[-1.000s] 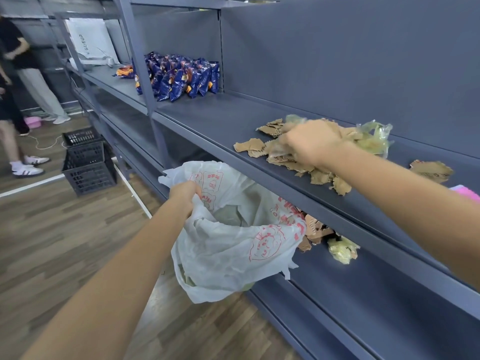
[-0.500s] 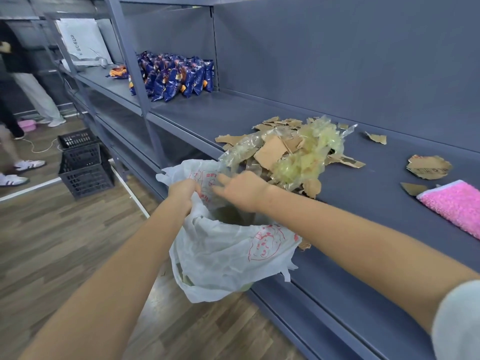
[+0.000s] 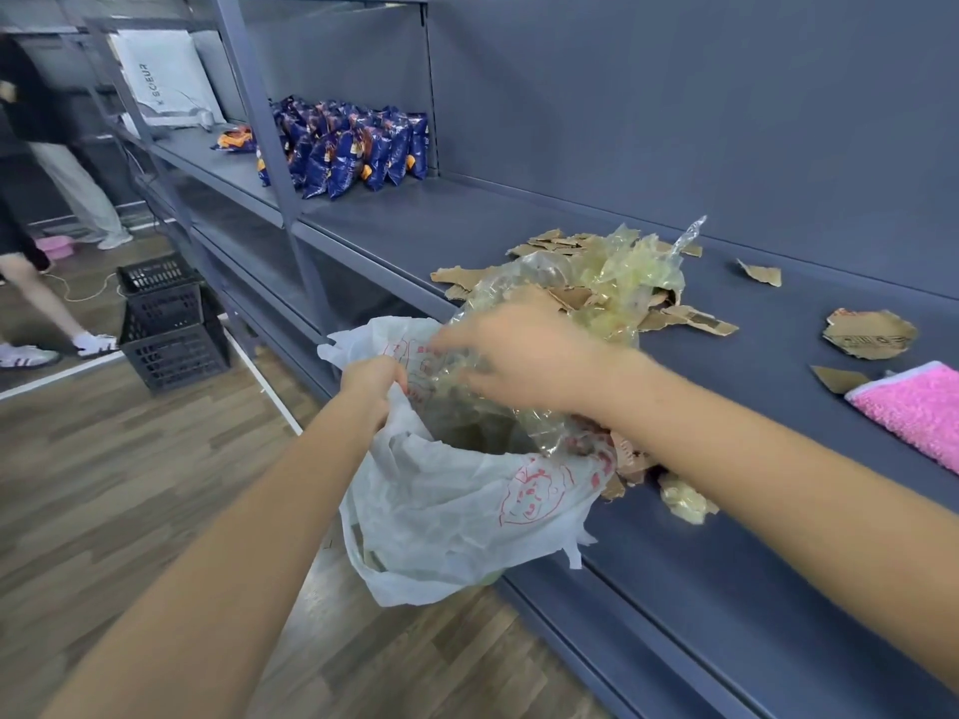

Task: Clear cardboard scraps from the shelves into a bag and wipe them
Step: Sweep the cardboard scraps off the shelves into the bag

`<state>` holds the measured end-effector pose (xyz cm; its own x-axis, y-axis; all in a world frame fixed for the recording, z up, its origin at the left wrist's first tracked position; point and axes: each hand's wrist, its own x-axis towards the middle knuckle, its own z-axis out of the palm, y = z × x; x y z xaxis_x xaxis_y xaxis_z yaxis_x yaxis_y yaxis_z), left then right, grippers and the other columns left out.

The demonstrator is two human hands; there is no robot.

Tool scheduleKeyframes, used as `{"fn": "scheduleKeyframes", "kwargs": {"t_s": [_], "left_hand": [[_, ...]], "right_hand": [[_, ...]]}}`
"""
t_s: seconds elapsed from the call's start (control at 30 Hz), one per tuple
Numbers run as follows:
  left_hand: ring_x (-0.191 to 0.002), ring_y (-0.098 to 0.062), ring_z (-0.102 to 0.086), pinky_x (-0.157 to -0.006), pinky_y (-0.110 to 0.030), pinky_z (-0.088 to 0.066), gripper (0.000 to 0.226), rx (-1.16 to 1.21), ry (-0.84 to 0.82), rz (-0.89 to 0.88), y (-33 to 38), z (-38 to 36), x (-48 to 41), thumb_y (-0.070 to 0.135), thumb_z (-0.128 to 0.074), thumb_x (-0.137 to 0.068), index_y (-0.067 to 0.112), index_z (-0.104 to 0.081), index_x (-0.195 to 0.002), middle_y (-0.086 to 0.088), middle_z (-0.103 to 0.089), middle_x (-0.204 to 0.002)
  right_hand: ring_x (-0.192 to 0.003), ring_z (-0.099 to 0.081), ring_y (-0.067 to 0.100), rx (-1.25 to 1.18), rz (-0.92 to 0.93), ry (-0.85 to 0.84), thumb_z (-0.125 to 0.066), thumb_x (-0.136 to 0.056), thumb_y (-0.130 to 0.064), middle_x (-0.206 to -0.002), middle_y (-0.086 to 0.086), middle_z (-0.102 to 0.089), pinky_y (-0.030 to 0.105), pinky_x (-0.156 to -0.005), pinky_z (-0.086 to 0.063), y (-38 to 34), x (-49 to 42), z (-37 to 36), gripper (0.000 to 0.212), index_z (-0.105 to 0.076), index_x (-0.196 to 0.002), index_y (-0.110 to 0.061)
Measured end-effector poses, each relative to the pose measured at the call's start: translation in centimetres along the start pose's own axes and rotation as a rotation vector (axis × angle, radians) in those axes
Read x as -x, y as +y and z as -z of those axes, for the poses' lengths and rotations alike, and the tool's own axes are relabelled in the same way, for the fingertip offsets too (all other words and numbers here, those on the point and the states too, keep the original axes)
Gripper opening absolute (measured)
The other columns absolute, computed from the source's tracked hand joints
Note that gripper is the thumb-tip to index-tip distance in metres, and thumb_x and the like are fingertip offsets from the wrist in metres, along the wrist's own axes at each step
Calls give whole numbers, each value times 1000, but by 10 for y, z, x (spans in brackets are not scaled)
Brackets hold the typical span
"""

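White bag (image 3: 456,516) gripped by left hand (image 3: 371,378); right hand (image 3: 524,355) clutches crinkled plastic (image 3: 519,303).

A: what's upper left?
B: blue snack packets (image 3: 353,147) in a row, white paper bag (image 3: 166,77) behind.
A: floor?
B: stacked black crates (image 3: 168,324), wood floor (image 3: 104,485), someone's legs (image 3: 46,298) at left edge.

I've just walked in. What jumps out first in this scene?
Two hands meet mid-frame: the left hand holds a white bag open below the shelf edge while the right hand drags crinkled plastic and cardboard scraps toward it. A pink cloth lies at far right; blue snack packets stand farther back.
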<state>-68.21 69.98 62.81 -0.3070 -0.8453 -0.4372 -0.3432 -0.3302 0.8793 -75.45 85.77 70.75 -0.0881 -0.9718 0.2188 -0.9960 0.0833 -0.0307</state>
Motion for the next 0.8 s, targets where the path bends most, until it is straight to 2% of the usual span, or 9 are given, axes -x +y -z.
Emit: {"fn": "scheduleKeyframes", "kwargs": {"t_s": [0.07,0.1,0.2,0.27,0.37,0.47,0.57,0.63,0.8], "left_hand": [[-81,-27,-47,-54,-27,-37,16,13,8,-2,0,0,0,-12,-44,-71,-1,-52,-79,-10,-43,-82],[-85,-28,-47,-54,-27,-38,15,13,15,-4,1,0,1,-12,-44,-71,0,-51,-76,-10,-44,-83],[-82,-27,-48,-56,-28,-38,14,-6,16,-10,2,-3,3,-12,-45,-73,1,-50,-77,-10,-43,-78],[-70,-24,-46,-55,-27,-37,14,-25,10,-13,3,-6,5,-12,-44,-75,1,-47,-71,-9,-41,-73],[-64,-21,-42,-53,-27,-36,21,-25,9,-9,4,-8,5,-12,-44,-76,6,-41,-64,-8,-40,-73],[-65,-21,-42,-53,-26,-36,21,-29,15,-10,3,-7,6,-11,-45,-76,7,-42,-64,-6,-42,-73],[-66,-22,-43,-54,-26,-36,21,-20,4,-14,2,-6,6,-11,-44,-76,5,-43,-64,-7,-41,-71],[-62,-21,-40,-54,-26,-34,22,-29,7,-18,2,-6,6,-12,-44,-76,5,-41,-62,-8,-38,-68],[-56,-19,-34,-52,-25,-29,27,-95,-18,-56,1,-5,1,-11,-45,-78,7,-36,-60,-6,-31,-62]], "right_hand": [[-112,-53,34,91,-133,362,-53,-78,-39,-123,7,-58,47,-93,-42,27,12,18,45,-56,-120,-24],[-126,-41,39,162,-285,378,-56,-74,-52,-140,8,-44,54,-100,-32,44,16,24,62,-47,-130,-27],[-141,6,45,124,-692,-39,-57,-59,-80,-158,3,8,71,-104,-6,86,17,20,112,-1,-147,-37],[-141,6,45,42,-715,-177,-62,-57,-78,-158,3,9,71,-105,-13,97,15,5,117,0,-147,-36],[-135,-20,43,6,-653,-145,-69,-60,-67,-151,9,-19,60,-101,-32,95,9,-5,101,-26,-144,-31],[-126,-32,36,176,-577,-119,-68,-69,-50,-134,9,-37,55,-97,-36,77,1,-6,75,-41,-135,-28],[-123,-34,33,317,-482,-61,-61,-80,-24,-128,9,-41,54,-96,-32,53,-9,-10,47,-52,-126,-23],[-122,-34,32,381,-396,-39,-57,-83,-11,-126,9,-42,51,-95,-32,37,-14,-15,44,-52,-126,-22],[-123,-33,31,442,-157,-40,-53,-86,-11,-132,9,-40,47,-94,-32,3,-26,-49,40,-53,-125,-21]]}}
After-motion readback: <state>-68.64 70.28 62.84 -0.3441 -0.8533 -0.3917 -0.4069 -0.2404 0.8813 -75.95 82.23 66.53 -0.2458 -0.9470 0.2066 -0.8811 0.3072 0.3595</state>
